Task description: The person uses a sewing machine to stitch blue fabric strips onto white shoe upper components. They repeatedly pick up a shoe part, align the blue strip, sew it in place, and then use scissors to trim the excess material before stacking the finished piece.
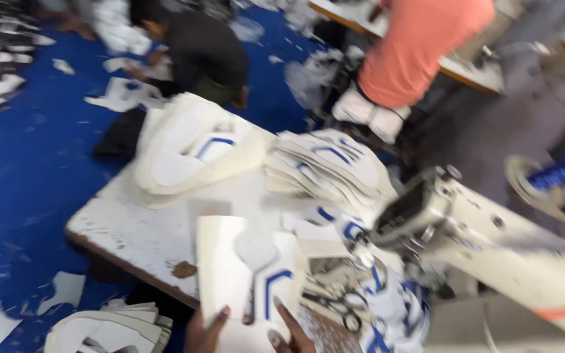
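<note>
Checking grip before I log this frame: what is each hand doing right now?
Left hand: fingers pinch the lower edge of the white cut piece.
Right hand: fingers rest on the blue-striped white piece; a closed grip cannot be told.

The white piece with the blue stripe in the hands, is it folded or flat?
Flat: the white piece lies spread between both hands.

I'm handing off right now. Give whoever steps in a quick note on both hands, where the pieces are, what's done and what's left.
Left hand: fingers on the lower edge of the white cut piece with a blue stripe, at the table's near edge.
Right hand: touches the same piece from the right.
Two stacks of white pieces lie farther back; scissors lie beside the sewing machine.
Done: piece in hand. Left: it is not yet under the machine head.
</note>
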